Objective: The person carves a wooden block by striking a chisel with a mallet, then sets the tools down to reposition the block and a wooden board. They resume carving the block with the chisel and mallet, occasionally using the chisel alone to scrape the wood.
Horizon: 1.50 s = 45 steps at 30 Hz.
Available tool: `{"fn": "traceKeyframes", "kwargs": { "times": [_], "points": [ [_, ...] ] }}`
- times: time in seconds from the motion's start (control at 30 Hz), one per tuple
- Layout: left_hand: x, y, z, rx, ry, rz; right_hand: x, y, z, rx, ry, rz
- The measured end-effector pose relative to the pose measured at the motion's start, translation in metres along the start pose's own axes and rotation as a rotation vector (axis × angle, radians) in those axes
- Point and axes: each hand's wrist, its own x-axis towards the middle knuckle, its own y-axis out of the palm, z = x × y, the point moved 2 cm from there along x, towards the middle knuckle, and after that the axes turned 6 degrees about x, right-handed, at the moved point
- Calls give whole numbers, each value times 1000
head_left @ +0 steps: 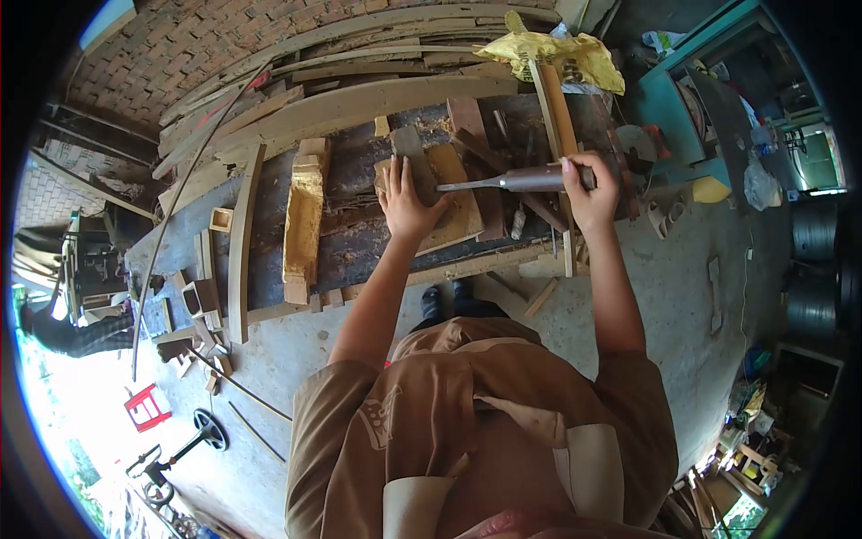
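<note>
My left hand [406, 205] lies with its fingers stretched out over a grey-brown block [409, 144] on the workbench, thumb out to the right. A chisel [530, 181] lies level across the view, its metal blade pointing left and its tip close to my left thumb. Around the end of its dark wooden handle, the fingers of my right hand [593, 193] are closed. Under the blade and beside my left hand is a pale wooden board [458, 216].
On the dark workbench [350, 180] lie a hollowed yellowish wood piece [303, 216], a long plank [242, 242] and wood scraps. A yellow bag [575, 63] hangs over an upright board at the back right. Long timbers [350, 99] are stacked behind. A teal cabinet [687, 99] stands to the right.
</note>
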Motion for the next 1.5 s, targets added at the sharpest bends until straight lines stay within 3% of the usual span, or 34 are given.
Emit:
{"fn": "traceKeyframes", "kwargs": {
  "times": [0.17,0.9,1.27,1.5],
  "points": [
    [0,2,2,2,-2,9,32,12,25,95,-243,167],
    [-2,-3,0,26,-30,46,55,27,2,180,-133,174],
    [-2,-2,0,36,-31,41,74,43,32,212,-343,319],
    [-2,-5,-2,42,-50,62,80,44,29,212,-311,345]
  ]
}}
